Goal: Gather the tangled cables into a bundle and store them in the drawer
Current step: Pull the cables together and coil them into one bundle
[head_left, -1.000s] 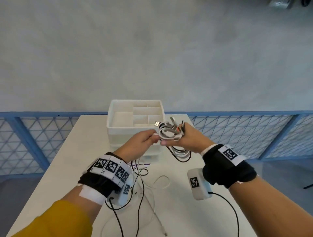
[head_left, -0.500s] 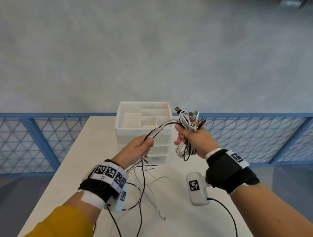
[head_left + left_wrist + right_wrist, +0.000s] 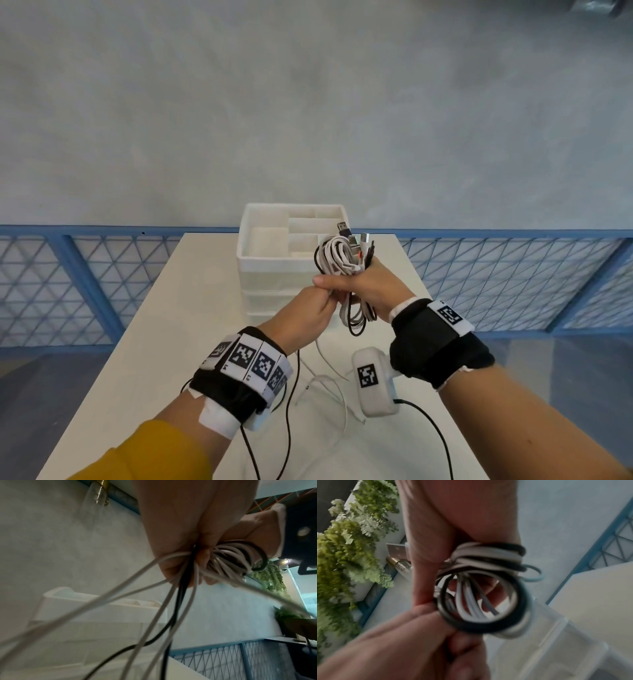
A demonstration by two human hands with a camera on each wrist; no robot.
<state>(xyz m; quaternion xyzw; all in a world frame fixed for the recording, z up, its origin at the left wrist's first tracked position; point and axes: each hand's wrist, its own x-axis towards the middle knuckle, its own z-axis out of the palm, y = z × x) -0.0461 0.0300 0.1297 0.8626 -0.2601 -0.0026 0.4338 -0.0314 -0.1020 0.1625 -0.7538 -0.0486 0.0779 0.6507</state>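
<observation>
Cables, black and white, coiled: held above the white table (image 3: 164,308), in front of the white drawer unit (image 3: 274,274).

Left: your left hand (image 3: 308,317) has its fingers curled around the loose strands just below the coil, pressed against your right hand. From that grip the free tails (image 3: 322,383) drop to the table, white and black mixed; the left wrist view shows them fanning out downward from the fist.

Centre: cable bundle (image 3: 342,263), long axis roughly upright, connector ends (image 3: 356,236) pointing up and away from you, looped lower end (image 3: 356,322) hanging below the fist.

Right: your right hand (image 3: 373,291) grips the bundle at its middle, thumb laid across the front toward the left hand, fingers wrapped behind. The right wrist view, blurred, shows the loops ringed beneath the palm.
</observation>
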